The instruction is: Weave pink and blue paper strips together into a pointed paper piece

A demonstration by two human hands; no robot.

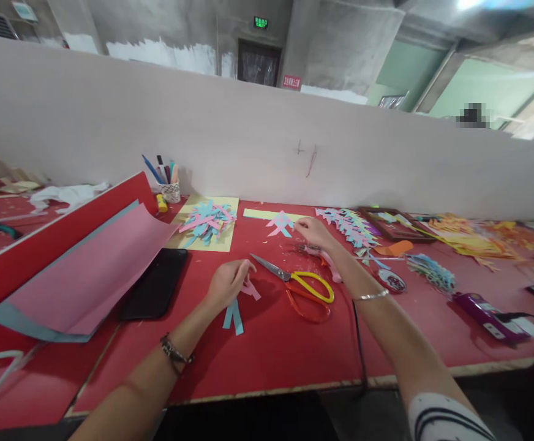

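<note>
My left hand (231, 280) is closed above the red table, its fingertips pinched together at a folded pink paper strip (251, 290). A folded blue paper strip (234, 317) spreads its two ends just below that hand, its upper part hidden. Farther off, my right hand (313, 233) has its fingers closed at the right edge of a woven pink and blue paper piece (280, 223) lying flat. Between my hands lie scissors (289, 278) with one yellow and one red handle, blades pointing up-left. Pliers (324, 260) with pink grips lie partly under my right forearm.
A pile of pink and blue strips (208, 222) lies on yellow paper (188, 240). At left are a black tablet-like slab (159, 288), pink sheets (92, 275) and a pen cup (170, 192). Rightward sit woven paper chains (349, 228) and a purple corded device (490, 317).
</note>
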